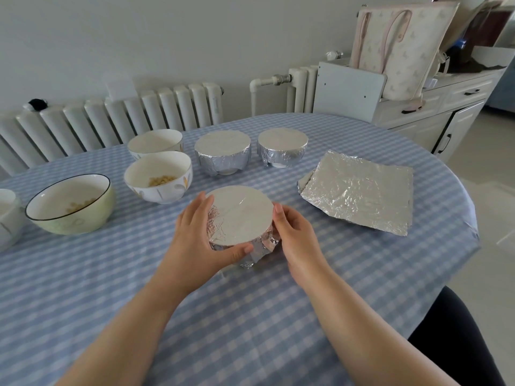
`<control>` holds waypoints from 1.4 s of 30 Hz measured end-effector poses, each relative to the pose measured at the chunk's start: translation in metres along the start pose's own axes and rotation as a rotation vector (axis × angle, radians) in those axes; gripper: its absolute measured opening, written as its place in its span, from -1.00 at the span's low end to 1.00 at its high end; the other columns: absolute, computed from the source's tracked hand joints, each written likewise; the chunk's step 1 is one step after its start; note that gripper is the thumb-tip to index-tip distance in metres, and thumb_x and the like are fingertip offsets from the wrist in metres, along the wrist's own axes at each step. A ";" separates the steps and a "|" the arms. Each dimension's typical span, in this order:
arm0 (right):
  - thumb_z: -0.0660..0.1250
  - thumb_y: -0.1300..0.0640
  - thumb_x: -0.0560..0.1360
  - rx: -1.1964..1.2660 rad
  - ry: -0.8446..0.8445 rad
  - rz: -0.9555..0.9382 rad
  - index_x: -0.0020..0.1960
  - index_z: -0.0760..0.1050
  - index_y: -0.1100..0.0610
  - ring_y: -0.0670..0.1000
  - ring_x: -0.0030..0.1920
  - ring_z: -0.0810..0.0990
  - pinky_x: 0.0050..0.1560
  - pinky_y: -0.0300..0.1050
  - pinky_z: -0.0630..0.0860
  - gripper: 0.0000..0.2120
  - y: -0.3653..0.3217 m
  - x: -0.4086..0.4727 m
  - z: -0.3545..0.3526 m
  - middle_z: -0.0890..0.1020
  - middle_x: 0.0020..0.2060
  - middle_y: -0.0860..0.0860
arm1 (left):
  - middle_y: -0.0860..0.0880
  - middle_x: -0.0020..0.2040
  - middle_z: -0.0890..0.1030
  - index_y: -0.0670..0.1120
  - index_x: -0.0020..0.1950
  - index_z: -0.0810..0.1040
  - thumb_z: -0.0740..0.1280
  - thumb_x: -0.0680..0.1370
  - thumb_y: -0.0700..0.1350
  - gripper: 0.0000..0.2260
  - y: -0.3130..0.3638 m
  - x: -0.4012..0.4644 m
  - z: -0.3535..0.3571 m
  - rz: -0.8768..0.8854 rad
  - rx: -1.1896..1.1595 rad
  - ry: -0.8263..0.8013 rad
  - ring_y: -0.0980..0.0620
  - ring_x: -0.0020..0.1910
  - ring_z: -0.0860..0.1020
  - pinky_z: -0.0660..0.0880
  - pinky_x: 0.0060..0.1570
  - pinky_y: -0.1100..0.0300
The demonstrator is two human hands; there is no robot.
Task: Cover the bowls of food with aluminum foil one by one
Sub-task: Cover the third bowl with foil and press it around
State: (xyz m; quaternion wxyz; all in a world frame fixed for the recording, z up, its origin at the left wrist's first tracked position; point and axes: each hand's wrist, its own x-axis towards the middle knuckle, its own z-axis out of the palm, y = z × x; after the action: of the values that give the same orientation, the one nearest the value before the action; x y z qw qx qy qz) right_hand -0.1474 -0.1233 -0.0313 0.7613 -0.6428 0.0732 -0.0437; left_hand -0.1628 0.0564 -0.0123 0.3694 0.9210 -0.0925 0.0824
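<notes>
Foil-covered bowl (pixel 239 215) sits on the checked tablecloth (pixel 250 316) near centre, held btwn both hands. Left hand (pixel 195 240) cups its left side, fingers curled round the wrapped wall, thumb pressed along the near rim. Right hand (pixel 292 235) grips the right side, fingers wrapped onto the crumpled foil below the rim, thumb tip at the top edge. Foil top is flat & smooth; a loose flap sticks out at the bowl's near-right base. Behind: two wrapped bowls (pixel 223 154) (pixel 282 147). To the left: uncovered bowls w/ food (pixel 158 176) (pixel 71 208). Stack of foil sheets (pixel 359 190) lies well to the right.
</notes>
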 end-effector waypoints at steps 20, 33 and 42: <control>0.36 0.17 0.57 0.319 0.169 0.108 -0.11 0.57 0.18 0.01 -0.21 0.61 -0.09 -0.05 0.57 -0.89 -0.003 0.005 0.031 0.66 -0.23 0.07 | 0.05 0.52 0.23 -0.06 0.54 0.22 0.39 0.10 0.43 0.11 -0.012 0.008 -0.006 -0.103 -0.202 0.058 0.11 0.46 0.26 0.20 0.38 0.25; 0.24 0.42 0.56 0.511 0.143 0.193 0.03 0.52 0.22 0.03 -0.18 0.58 -0.06 -0.06 0.54 -0.84 0.002 0.010 0.027 0.61 -0.15 0.10 | 0.05 0.54 0.18 -0.05 0.55 0.19 0.37 0.09 0.46 0.14 -0.007 0.005 -0.003 -0.075 -0.138 0.060 0.13 0.48 0.21 0.16 0.37 0.28; 0.25 0.48 0.46 0.126 0.215 0.160 -0.12 0.58 0.13 0.06 -0.14 0.61 0.07 0.12 0.58 -0.71 0.006 0.010 0.017 0.66 -0.21 0.04 | 0.07 0.57 0.08 -0.02 0.57 0.14 0.34 0.10 0.49 0.15 -0.001 0.002 0.005 -0.021 -0.026 0.061 0.14 0.52 0.06 0.07 0.39 0.25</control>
State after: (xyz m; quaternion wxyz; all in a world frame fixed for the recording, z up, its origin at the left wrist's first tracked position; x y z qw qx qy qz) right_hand -0.1348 -0.1070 -0.0354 0.7890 -0.5772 0.2026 -0.0562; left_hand -0.1601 0.0535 -0.0162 0.3847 0.9141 -0.0725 0.1055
